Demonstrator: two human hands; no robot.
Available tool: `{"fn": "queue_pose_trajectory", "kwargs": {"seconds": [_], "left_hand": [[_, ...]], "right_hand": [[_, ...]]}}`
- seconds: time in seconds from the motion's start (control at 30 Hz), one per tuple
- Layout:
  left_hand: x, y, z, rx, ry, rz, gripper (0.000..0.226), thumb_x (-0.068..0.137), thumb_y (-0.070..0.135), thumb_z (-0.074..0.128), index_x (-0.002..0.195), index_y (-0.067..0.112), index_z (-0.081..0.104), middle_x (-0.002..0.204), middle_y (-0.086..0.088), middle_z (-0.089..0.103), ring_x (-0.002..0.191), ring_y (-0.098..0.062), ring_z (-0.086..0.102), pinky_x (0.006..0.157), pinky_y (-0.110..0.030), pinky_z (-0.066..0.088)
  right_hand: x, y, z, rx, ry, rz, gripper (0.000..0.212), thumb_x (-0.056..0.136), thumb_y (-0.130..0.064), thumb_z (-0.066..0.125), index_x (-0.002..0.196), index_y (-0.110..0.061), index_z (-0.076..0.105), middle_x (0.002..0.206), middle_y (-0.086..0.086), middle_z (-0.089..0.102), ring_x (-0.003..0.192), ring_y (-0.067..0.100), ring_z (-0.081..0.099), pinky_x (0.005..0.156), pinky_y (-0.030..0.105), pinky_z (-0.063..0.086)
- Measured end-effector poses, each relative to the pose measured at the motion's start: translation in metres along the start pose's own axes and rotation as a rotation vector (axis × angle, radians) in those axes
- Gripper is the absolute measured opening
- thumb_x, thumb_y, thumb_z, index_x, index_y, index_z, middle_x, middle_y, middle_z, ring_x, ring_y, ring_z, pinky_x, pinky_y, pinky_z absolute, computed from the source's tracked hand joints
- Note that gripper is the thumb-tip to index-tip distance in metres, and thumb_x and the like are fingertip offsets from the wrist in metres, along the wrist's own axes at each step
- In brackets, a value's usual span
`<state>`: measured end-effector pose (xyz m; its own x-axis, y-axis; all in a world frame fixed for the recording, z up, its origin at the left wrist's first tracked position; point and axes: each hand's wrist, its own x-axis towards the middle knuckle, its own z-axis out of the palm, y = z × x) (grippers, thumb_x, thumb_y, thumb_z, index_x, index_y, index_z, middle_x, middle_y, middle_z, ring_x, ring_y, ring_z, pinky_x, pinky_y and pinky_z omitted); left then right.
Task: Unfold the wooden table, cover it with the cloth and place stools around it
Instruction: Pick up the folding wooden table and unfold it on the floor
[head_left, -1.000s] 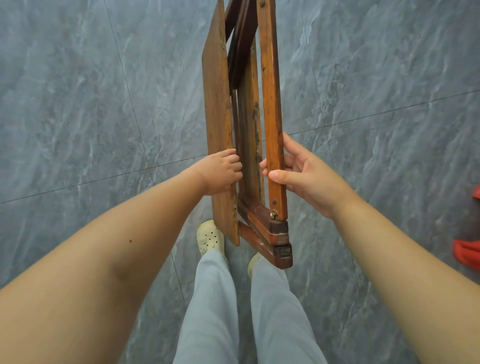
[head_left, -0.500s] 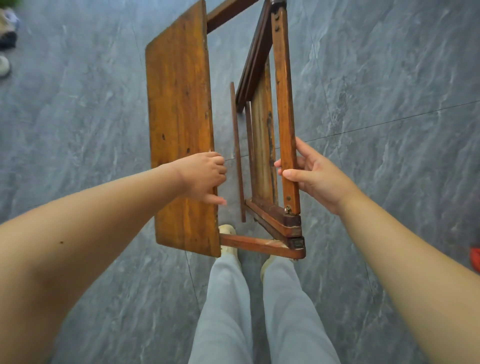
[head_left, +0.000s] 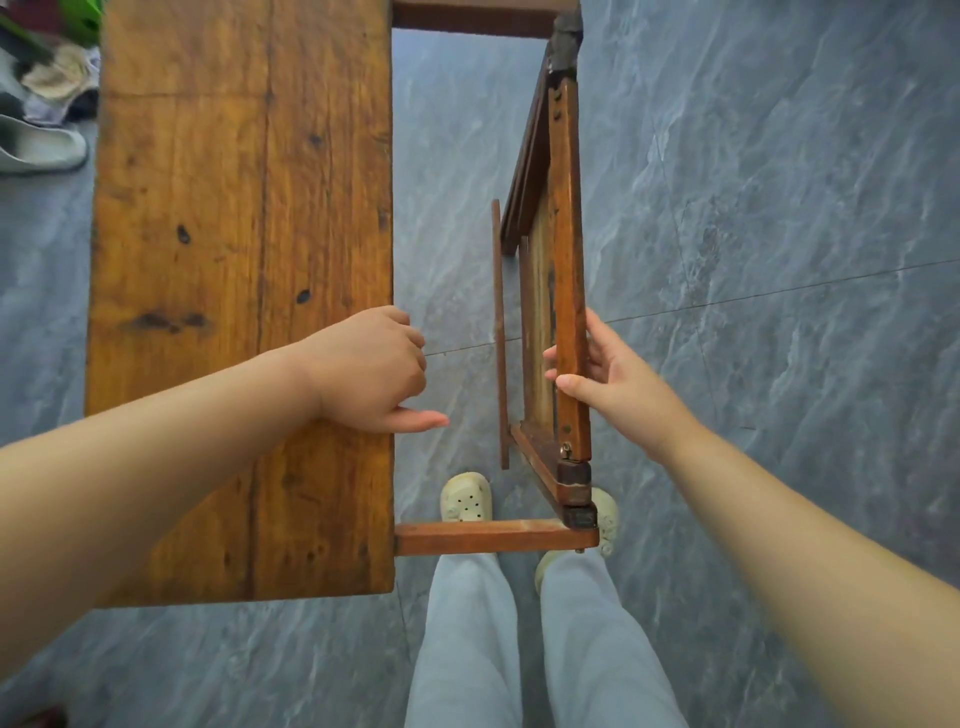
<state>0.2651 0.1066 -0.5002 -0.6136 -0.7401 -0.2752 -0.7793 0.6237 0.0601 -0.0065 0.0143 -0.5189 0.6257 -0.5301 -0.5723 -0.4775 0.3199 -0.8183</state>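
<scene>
The wooden table (head_left: 239, 260) has a broad top board that runs out past the upper edge, as does the far crossbar (head_left: 467, 18). The fingertips of the left hand (head_left: 369, 369) curl over the board's right edge and out of sight beneath it. The right hand (head_left: 618, 379) has its fingers partly behind the rail of the leg frame (head_left: 569, 260), which also covers part of the right shoe (head_left: 605, 514) — and in the upper left corner a pale slipper (head_left: 36, 148) is cut by the edge, while the heap above it, with something green (head_left: 83, 13), is too blurred to name.
</scene>
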Motion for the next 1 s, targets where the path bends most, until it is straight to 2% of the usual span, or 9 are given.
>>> {"fn": "queue_pose_trajectory", "kwargs": {"seconds": [0.1, 0.17, 0.23, 0.33, 0.43, 0.53, 0.67, 0.83, 1.0], "left_hand": [[0.006, 0.003, -0.008, 0.001, 0.041, 0.022, 0.073, 0.092, 0.063, 0.012, 0.043, 0.02, 0.045, 0.044, 0.008, 0.043, 0.047, -0.011, 0.035, 0.059, -0.028, 0.02], [0.012, 0.004, -0.011, -0.004, 0.077, 0.035, 0.072, 0.092, 0.062, 0.013, 0.042, 0.019, 0.043, 0.043, 0.007, 0.041, 0.046, -0.013, 0.035, 0.06, -0.029, 0.02], [0.018, 0.007, -0.012, -0.02, 0.077, 0.035, 0.075, 0.091, 0.063, 0.008, 0.042, 0.019, 0.044, 0.043, 0.006, 0.042, 0.046, -0.014, 0.036, 0.06, -0.029, 0.018], [0.024, 0.01, -0.014, -0.022, 0.09, 0.027, 0.076, 0.091, 0.063, 0.006, 0.04, 0.019, 0.041, 0.041, 0.006, 0.039, 0.043, -0.014, 0.034, 0.06, -0.029, 0.017], [0.024, 0.011, -0.014, -0.004, 0.101, 0.014, 0.073, 0.092, 0.061, 0.011, 0.039, 0.018, 0.038, 0.039, 0.006, 0.036, 0.041, -0.014, 0.033, 0.058, -0.029, 0.018], [0.021, 0.012, -0.009, -0.013, 0.069, -0.002, 0.077, 0.091, 0.061, 0.005, 0.041, 0.018, 0.044, 0.041, 0.005, 0.039, 0.043, -0.015, 0.038, 0.059, -0.03, 0.018], [0.01, 0.008, -0.007, -0.036, 0.074, -0.026, 0.077, 0.091, 0.061, 0.004, 0.039, 0.019, 0.041, 0.039, 0.006, 0.039, 0.041, -0.014, 0.037, 0.058, -0.03, 0.018], [-0.001, 0.004, -0.009, 0.007, 0.067, -0.03, 0.075, 0.092, 0.059, 0.009, 0.038, 0.018, 0.041, 0.038, 0.006, 0.036, 0.04, -0.014, 0.034, 0.057, -0.029, 0.018], [-0.011, 0.002, -0.003, -0.01, 0.052, -0.047, 0.077, 0.091, 0.059, 0.004, 0.039, 0.018, 0.043, 0.04, 0.006, 0.038, 0.041, -0.013, 0.036, 0.057, -0.029, 0.019]], "right_hand": [[0.002, -0.003, 0.006, -0.096, 0.085, -0.023, 0.076, 0.091, -0.046, 0.055, 0.151, -0.04, 0.008, 0.133, -0.012, 0.053, 0.123, 0.006, 0.053, 0.105, 0.042, 0.045], [0.006, -0.003, 0.009, -0.115, 0.155, -0.039, 0.082, 0.091, -0.052, 0.051, 0.15, -0.043, -0.006, 0.133, -0.006, 0.052, 0.111, 0.01, 0.061, 0.099, 0.045, 0.049], [0.009, -0.003, 0.014, -0.146, 0.233, -0.046, 0.086, 0.089, -0.056, 0.05, 0.146, -0.046, -0.014, 0.125, -0.004, 0.054, 0.093, 0.007, 0.066, 0.087, 0.042, 0.056], [0.009, -0.001, 0.023, -0.252, 0.364, -0.064, 0.094, 0.081, -0.068, 0.051, 0.144, -0.05, -0.015, 0.146, -0.001, 0.043, 0.109, 0.009, 0.06, 0.086, 0.026, 0.048], [0.012, 0.001, 0.029, -0.283, 0.429, -0.098, 0.098, 0.082, -0.057, 0.061, 0.145, -0.05, -0.013, 0.16, -0.009, 0.019, 0.122, 0.012, 0.053, 0.088, 0.021, 0.042], [0.017, 0.003, 0.037, -0.339, 0.481, -0.108, 0.1, 0.084, -0.045, 0.067, 0.147, -0.046, -0.011, 0.158, -0.005, 0.026, 0.119, 0.017, 0.056, 0.09, 0.028, 0.048], [0.024, 0.002, 0.05, -0.407, 0.531, -0.108, 0.103, 0.084, -0.038, 0.069, 0.148, -0.042, -0.011, 0.146, 0.002, 0.045, 0.108, 0.015, 0.059, 0.082, 0.024, 0.048], [0.028, -0.001, 0.064, -0.393, 0.541, -0.115, 0.109, 0.081, -0.034, 0.074, 0.148, -0.043, -0.012, 0.152, -0.001, 0.037, 0.111, 0.014, 0.058, 0.079, 0.017, 0.041], [0.034, -0.002, 0.072, -0.346, 0.516, -0.113, 0.106, 0.083, -0.026, 0.072, 0.148, -0.044, -0.009, 0.141, 0.008, 0.049, 0.101, 0.017, 0.062, 0.077, 0.017, 0.046]]}}
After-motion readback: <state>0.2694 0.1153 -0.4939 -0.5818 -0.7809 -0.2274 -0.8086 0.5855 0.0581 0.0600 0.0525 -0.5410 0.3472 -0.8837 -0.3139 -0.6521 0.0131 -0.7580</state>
